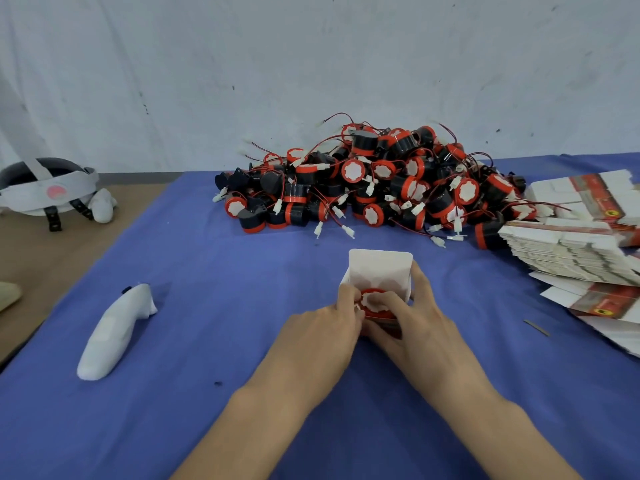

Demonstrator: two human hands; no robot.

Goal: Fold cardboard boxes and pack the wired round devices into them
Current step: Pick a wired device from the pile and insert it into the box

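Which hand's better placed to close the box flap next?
Right, likely: the right hand reaches up the box side beside the upright flap; the left hand sits lower, at the round device.

Wide open blue cloth across the lower left and bottom, only a white plastic handheld controller lying at left. Upper centre's blocked: heap of black-and-red round wired devices, wires spilling forward. Right edge, stacked flat white-and-red cardboard boxes. Bare strip between heap and the small open white cardboard box, left hand and right hand gripping it, centre.
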